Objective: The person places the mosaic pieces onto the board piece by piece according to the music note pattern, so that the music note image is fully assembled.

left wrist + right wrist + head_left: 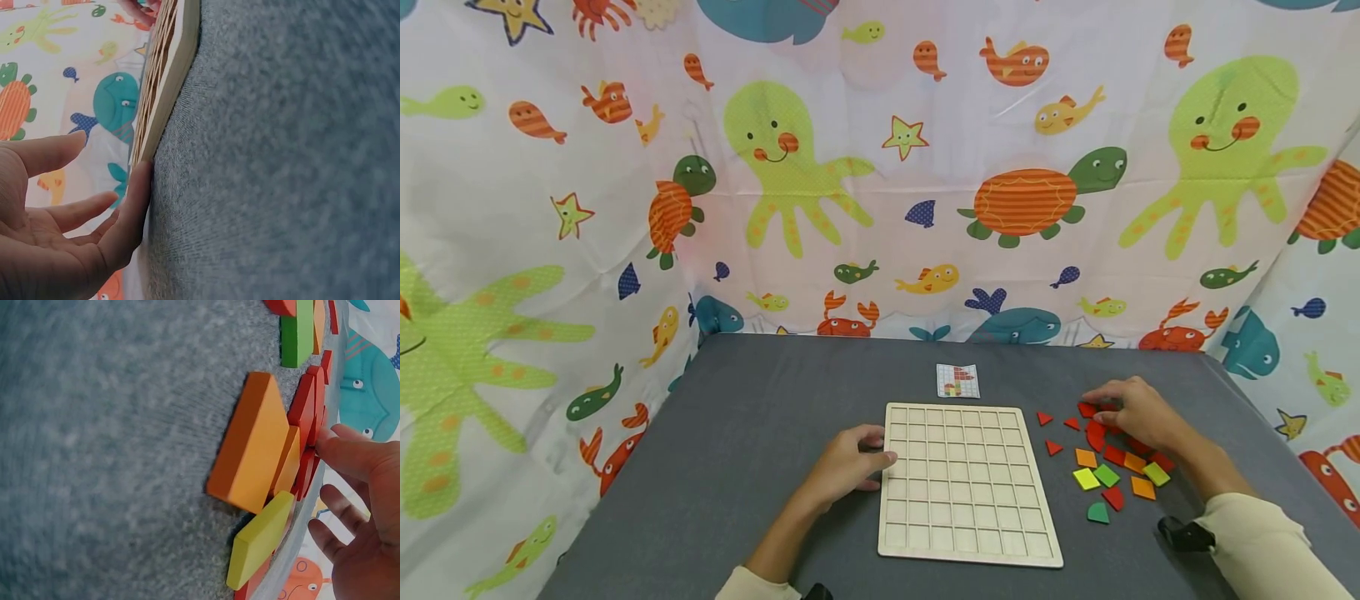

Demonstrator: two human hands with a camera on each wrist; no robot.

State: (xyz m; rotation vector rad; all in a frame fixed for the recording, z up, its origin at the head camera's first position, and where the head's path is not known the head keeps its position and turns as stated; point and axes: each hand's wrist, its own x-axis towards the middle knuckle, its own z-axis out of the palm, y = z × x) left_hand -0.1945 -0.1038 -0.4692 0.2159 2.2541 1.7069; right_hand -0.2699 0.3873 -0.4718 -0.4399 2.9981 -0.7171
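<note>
A pale wooden board with a raised grid of square cells lies flat on the dark grey table. At its left edge is my left hand, a finger touching the side in the left wrist view and the thumb apart from it. My right hand reaches over the far part of a loose group of small flat pieces. In the right wrist view, its thumb meets the red pieces; whether one is pinched is hidden. Nearer lie an orange square, a yellow square and a green rounded piece.
Behind the board lies a small printed card with a coloured pattern on a grid. Red triangles lie between the board and the other pieces. A sea-animal curtain encloses the table at the back and sides.
</note>
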